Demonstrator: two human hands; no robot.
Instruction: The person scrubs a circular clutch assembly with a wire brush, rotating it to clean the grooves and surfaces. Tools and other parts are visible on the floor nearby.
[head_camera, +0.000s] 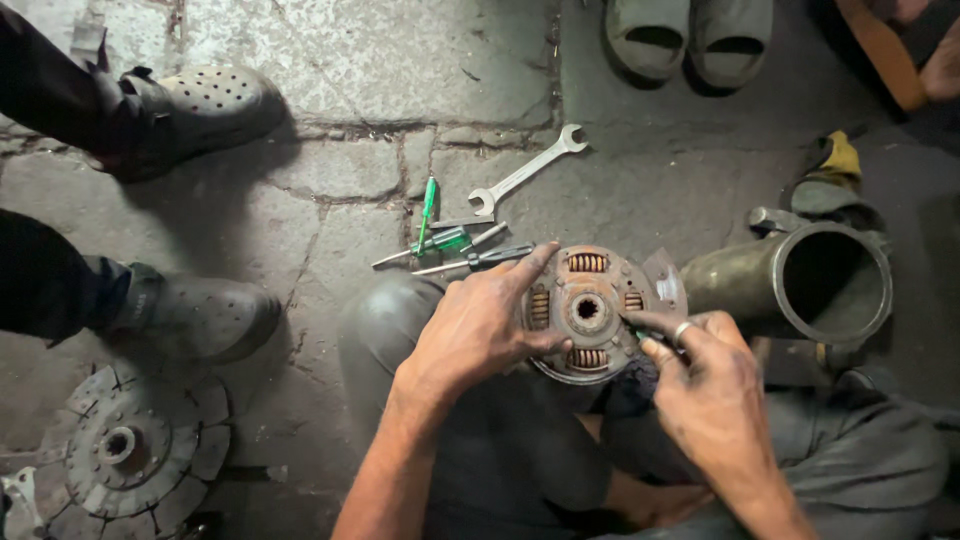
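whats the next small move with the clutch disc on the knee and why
Probably steady the clutch disc with the left hand and work the right hand fingers along its right edge. The disc rests on the knee, the left hand already grips its left rim, and the right fingertips touch the rim beside the rusty springs, seemingly holding something small and green.

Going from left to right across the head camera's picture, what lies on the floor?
Worn clutch disc on the floor → green screwdrivers → open-ended spanner → rusty clutch disc held by the left hand and right hand → large metal pipe.
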